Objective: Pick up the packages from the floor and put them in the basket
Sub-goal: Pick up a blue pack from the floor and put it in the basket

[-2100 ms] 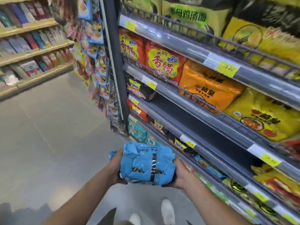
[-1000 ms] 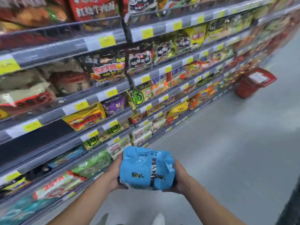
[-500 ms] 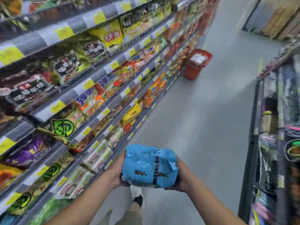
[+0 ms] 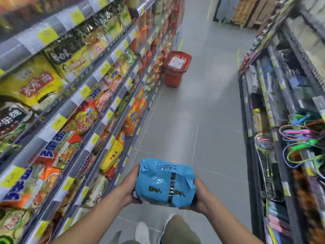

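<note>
- We see a blue package (image 4: 165,182) held in front of the body, low in the middle of the view and above the grey floor (image 4: 193,120).
- The left hand (image 4: 131,188) grips the left side of the package, and its fingers curl under the edge.
- The right hand (image 4: 199,196) grips the right side in the same way, so the package sits between both hands.
- The package is shiny and wrinkled, with black print and a dark band across it.
- The red basket (image 4: 173,79) stands on the floor far ahead, well apart from the package and just beside the bottom of the left shelves (image 4: 70,103).
- White flat things (image 4: 176,62) lie inside the basket; we cannot tell what they are.
- The left shelves are full of yellow, orange and red noodle bags with yellow price tags.
- The right shelves (image 4: 281,103) hold dark goods and coloured cords.
- Below the hands we see a white shoe (image 4: 142,232) and an olive trouser leg (image 4: 177,229).
</note>
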`<state>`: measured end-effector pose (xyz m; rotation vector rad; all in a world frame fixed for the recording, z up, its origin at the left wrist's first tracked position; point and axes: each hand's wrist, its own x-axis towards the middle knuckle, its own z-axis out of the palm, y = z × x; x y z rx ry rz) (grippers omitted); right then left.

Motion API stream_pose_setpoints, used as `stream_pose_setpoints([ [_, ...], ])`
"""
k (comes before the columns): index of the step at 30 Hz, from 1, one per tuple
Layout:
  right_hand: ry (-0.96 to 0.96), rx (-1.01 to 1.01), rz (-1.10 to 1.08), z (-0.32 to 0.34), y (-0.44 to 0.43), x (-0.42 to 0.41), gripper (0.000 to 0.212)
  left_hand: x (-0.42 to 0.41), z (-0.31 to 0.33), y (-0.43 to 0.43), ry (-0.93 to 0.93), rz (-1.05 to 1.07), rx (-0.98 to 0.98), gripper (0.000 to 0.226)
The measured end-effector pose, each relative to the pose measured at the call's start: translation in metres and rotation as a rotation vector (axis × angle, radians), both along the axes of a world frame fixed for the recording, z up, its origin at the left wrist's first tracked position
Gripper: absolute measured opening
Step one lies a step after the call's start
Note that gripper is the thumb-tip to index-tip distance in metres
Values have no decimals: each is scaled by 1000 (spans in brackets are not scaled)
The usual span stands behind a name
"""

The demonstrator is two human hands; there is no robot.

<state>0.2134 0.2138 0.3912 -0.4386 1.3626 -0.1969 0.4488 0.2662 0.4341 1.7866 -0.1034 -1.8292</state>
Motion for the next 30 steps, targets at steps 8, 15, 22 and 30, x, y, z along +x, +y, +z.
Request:
stream_pose_setpoints([
  [8,-56,42,-96,-19,-147,-16,53,-11,-8,-169,-27,-105,38,47],
  [15,-6,-1,-71,-24,-302,-32,69,-26,-5,-321,-114,-114,16,44],
  [22,14,-17,-40,-20,-456,-28,64,-22,-6,-465,-8,-68,8,59],
  [30,31,-35,-54,-20,-631,4,61,11,-17,-648,10,-83,-1,47],
])
